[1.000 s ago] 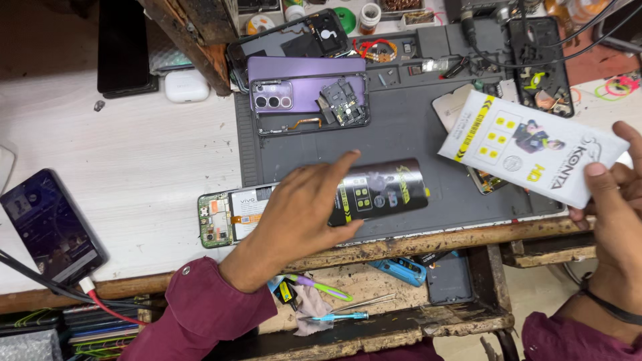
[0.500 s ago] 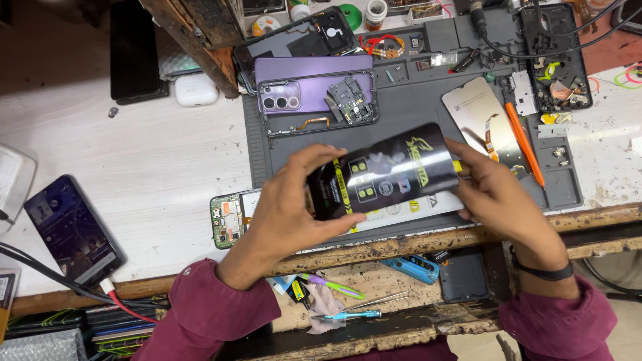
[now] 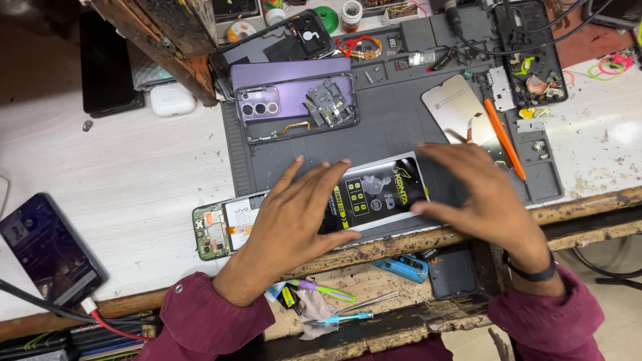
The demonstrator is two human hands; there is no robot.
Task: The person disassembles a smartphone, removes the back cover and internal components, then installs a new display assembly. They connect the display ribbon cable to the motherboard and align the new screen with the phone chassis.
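Two hands, left hand [image 3: 304, 210] and right hand [image 3: 485, 194], lie flat with fingers spread and released on the black screen package [image 3: 378, 194] at the grey mat's [image 3: 394, 127] front edge, probably steadying it; even, light pressure keeps it from sliding off the worktop [image 3: 120, 180].

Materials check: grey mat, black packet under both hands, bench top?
Grey mat: looks like matte silicone or rubber, with moulded tray pockets. Black packet: glossy printed card or plastic film, judging by its sheen; left hand and right hand press it flat. Bench top: white-painted wood, with the grain and a worn edge showing.
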